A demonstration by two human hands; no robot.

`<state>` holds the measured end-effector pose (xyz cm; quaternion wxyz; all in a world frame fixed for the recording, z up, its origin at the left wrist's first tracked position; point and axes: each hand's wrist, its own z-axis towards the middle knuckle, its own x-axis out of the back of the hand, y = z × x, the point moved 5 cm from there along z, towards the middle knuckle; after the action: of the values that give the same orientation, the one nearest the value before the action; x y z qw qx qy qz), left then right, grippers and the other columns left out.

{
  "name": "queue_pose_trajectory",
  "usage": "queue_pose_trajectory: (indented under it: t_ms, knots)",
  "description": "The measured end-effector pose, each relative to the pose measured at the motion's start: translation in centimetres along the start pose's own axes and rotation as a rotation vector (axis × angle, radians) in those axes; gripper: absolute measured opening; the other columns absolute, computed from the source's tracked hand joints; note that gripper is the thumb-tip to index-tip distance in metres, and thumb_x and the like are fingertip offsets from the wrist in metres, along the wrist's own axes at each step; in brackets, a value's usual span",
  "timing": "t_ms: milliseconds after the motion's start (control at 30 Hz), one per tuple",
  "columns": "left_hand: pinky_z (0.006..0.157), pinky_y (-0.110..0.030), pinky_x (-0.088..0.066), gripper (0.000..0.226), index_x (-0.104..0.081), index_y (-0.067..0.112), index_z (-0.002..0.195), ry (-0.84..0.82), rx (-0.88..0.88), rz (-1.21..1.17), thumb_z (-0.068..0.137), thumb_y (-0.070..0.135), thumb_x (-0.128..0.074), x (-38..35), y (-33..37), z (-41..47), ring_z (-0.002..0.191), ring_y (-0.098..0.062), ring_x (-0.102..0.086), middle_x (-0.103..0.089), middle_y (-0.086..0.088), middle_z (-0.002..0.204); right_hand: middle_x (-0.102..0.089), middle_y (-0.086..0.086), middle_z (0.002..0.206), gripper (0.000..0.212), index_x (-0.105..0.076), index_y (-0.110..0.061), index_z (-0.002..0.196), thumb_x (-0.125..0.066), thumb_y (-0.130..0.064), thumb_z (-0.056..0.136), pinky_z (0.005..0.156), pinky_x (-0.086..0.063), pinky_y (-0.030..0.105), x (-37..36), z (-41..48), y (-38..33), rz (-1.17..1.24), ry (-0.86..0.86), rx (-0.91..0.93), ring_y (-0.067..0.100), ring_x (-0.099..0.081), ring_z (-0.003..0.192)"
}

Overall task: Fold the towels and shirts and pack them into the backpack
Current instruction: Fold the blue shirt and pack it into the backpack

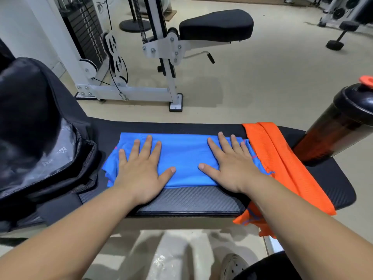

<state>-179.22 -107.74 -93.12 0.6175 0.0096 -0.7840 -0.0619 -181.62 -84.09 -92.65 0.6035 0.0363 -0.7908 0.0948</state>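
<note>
Black fabric backpack [40, 122], left end, looks unzipped | black padded table [191, 199] | folded blue shiny garment [183, 158] mid-table, long axis left-right, backpack to its left | orange mesh cloth [282, 162] draped right | my left hand [141, 170], nearer the backpack, and right hand [232, 164] press flat, grip released | I read an adidas print [61, 150] on the lining

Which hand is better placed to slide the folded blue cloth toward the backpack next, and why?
Probably the left hand: it lies flat on the blue cloth at the end nearest the backpack. The right hand presses the far end, beside the orange cloth.
</note>
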Motion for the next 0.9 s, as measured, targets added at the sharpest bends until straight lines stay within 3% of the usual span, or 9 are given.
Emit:
queue_pose_trajectory:
  t_ms: [67,133,200,267,367,500,633,733,900]
  knots:
    - [0.123,-0.056,0.0,0.085,0.003,0.03,0.16,-0.023,-0.015,0.003,0.092,0.075,-0.023,-0.1,0.5,-1.5,0.155,-0.027,0.011,0.017,0.003,0.167,0.024,-0.003,0.165,0.092,0.008,-0.04,0.158,-0.031,-0.082,0.086,0.123,0.012,0.048,0.1,-1.3,0.3,-0.01,-0.106,0.018,0.029,0.021,0.152]
    - [0.123,-0.053,-0.012,0.077,-0.015,0.032,0.16,0.024,-0.058,-0.003,0.094,0.07,-0.025,0.7,-0.1,-2.6,0.154,-0.03,-0.008,0.0,-0.002,0.169,0.022,-0.002,0.166,0.093,0.004,-0.039,0.159,-0.036,-0.081,0.086,0.123,0.011,0.051,0.4,-2.2,0.3,0.004,-0.158,0.005,0.029,0.02,0.153]
    - [0.115,-0.054,-0.031,0.071,-0.046,0.026,0.148,0.184,-0.101,0.055,0.091,0.063,-0.027,2.3,-1.5,-3.5,0.14,-0.038,-0.036,-0.033,-0.013,0.16,0.02,0.0,0.166,0.089,0.0,-0.039,0.159,-0.032,-0.081,0.087,0.121,0.012,0.055,1.1,-2.7,-0.4,0.018,-0.092,-0.012,0.03,0.02,0.153]
    - [0.108,-0.055,-0.039,0.066,-0.062,0.017,0.133,0.294,-0.114,0.148,0.088,0.057,-0.034,3.0,-3.2,-3.8,0.127,-0.043,-0.046,-0.051,-0.018,0.143,0.02,0.001,0.167,0.084,-0.001,-0.039,0.159,-0.027,-0.079,0.089,0.12,0.012,0.059,1.6,-2.8,-1.8,0.016,0.037,0.025,0.029,0.022,0.152]
    - [0.102,-0.052,-0.045,0.06,-0.061,0.019,0.132,0.278,-0.045,0.147,0.089,0.056,-0.043,3.8,-4.9,-3.8,0.117,-0.041,-0.051,-0.056,-0.016,0.134,0.021,-0.001,0.166,0.079,0.0,-0.041,0.159,-0.024,-0.076,0.092,0.119,0.013,0.06,1.9,-2.6,-4.6,0.019,0.12,0.121,0.028,0.024,0.151]
    - [0.088,-0.04,-0.05,0.066,-0.041,0.035,0.145,0.183,0.081,0.035,0.088,0.065,-0.053,4.1,-5.6,-4.0,0.103,-0.029,-0.056,-0.057,-0.003,0.109,0.025,-0.004,0.165,0.075,0.005,-0.045,0.157,-0.017,-0.077,0.092,0.118,0.013,0.062,0.0,-1.9,-6.3,-0.013,0.009,0.162,0.027,0.028,0.15]
    - [0.091,-0.037,-0.046,0.067,-0.043,0.041,0.143,0.147,0.127,-0.075,0.084,0.062,-0.064,3.9,-5.4,-4.1,0.108,-0.024,-0.053,-0.049,0.001,0.112,0.024,-0.005,0.165,0.075,0.009,-0.049,0.155,-0.014,-0.08,0.091,0.117,0.014,0.062,-1.0,-1.3,-5.7,-0.028,-0.031,0.163,0.026,0.028,0.15]
    - [0.089,-0.033,-0.043,0.053,-0.057,0.044,0.128,0.121,0.147,-0.366,0.079,0.048,-0.077,3.6,-5.3,-3.9,0.105,-0.019,-0.055,-0.055,0.005,0.114,0.024,-0.006,0.165,0.075,0.01,-0.048,0.155,-0.012,-0.08,0.091,0.118,0.014,0.062,-1.1,-1.4,-5.8,-0.036,-0.008,0.168,0.026,0.027,0.151]
    - [0.081,-0.032,-0.052,0.021,-0.072,0.033,0.093,0.237,0.321,-0.859,0.076,0.028,-0.084,3.2,-5.7,-3.2,0.095,-0.015,-0.065,-0.068,0.01,0.109,0.023,-0.006,0.166,0.075,0.009,-0.048,0.155,-0.012,-0.079,0.091,0.118,0.014,0.06,-1.1,-1.6,-5.7,-0.015,0.013,0.169,0.026,0.027,0.151]
